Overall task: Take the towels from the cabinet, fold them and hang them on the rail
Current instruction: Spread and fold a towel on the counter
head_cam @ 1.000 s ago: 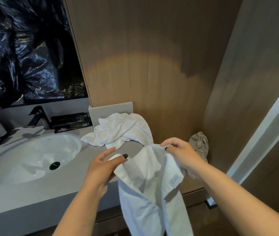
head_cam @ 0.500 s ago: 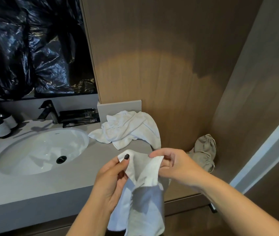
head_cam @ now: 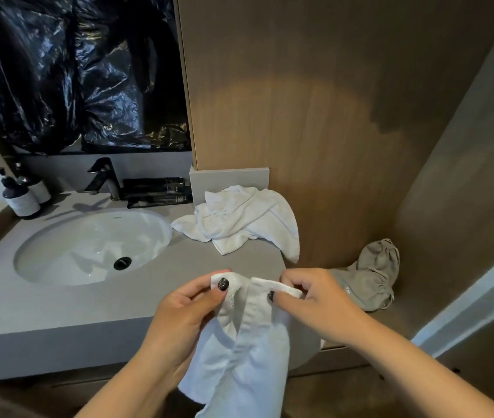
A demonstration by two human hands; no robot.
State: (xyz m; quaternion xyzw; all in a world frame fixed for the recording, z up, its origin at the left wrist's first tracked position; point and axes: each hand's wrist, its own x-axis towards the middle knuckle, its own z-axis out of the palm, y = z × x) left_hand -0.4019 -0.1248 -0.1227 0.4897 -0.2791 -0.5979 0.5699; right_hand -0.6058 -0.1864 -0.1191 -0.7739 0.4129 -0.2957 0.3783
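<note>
A white towel [head_cam: 248, 354] hangs in front of the grey counter, held up by its top edge. My left hand [head_cam: 185, 315] pinches the left corner between thumb and fingers. My right hand [head_cam: 309, 297] pinches the right corner, a short gap from the left hand, so the towel folds lengthwise between them. Its lower end runs out of view. A second white towel [head_cam: 245, 218] lies crumpled on the counter [head_cam: 58, 306] behind my hands, one corner drooping over the counter's right end. No rail or cabinet is in view.
A white oval sink [head_cam: 89, 245] with a black tap [head_cam: 104, 176] sits to the left. Two pump bottles [head_cam: 22, 194] stand at far left, dark packets [head_cam: 155, 191] behind the sink. A grey cloth bag [head_cam: 369, 276] lies on the lower wooden ledge at right. Wood panels rise behind.
My hands have come closer together, bringing the towel's top corners near each other and narrowing the hanging towel. The view has shifted so the sink sits further right.
</note>
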